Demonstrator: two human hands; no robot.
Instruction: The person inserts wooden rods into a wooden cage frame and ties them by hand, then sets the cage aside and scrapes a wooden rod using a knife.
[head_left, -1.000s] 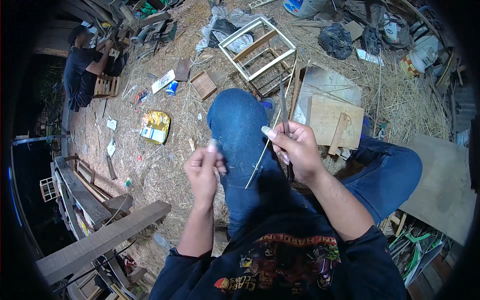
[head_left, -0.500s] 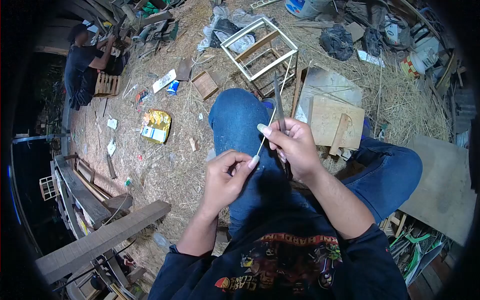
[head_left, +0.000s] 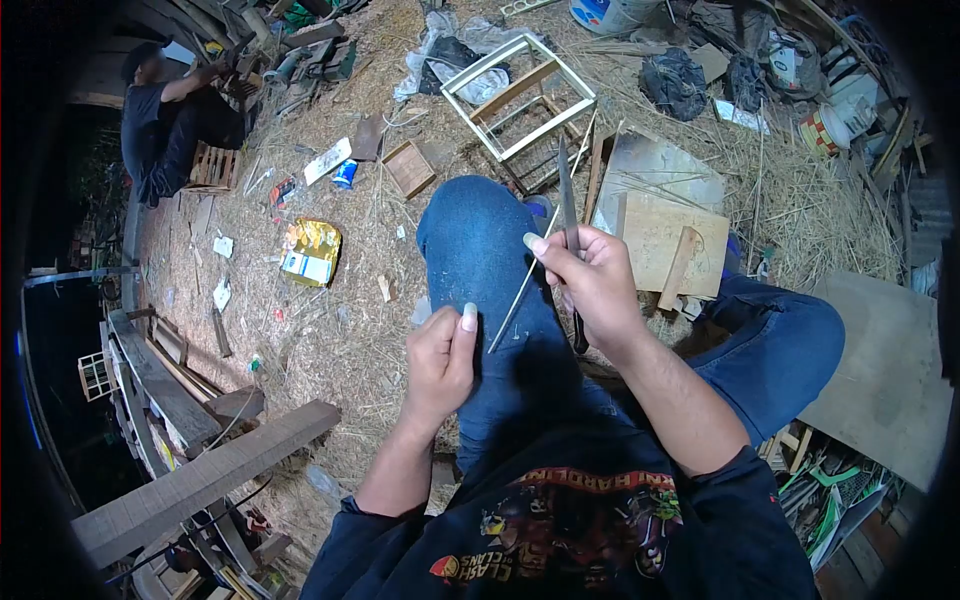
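Left hand lets go, right hand keeps the stick!

And there's the change on my feed: half a second ago the left hand point(head_left: 440, 360) was pinching the stick point(head_left: 514, 310); now it's off to the left, clear of it, curled into a fist with its thumb up. Nothing shows in it, though I can't see inside the fingers. So the right hand point(head_left: 590, 275) has the work alone, closed snugly around the knife point(head_left: 568, 195) and pinching the stick alongside. The stick slants over the jeans leg point(head_left: 477, 225), lower end loose.

Containers now! I see the wooden bottom of a shallow box point(head_left: 408, 169) ahead. The gold bag point(head_left: 311, 252) and the bucket point(head_left: 600, 14), cut off by the top edge, hide their contents from me.
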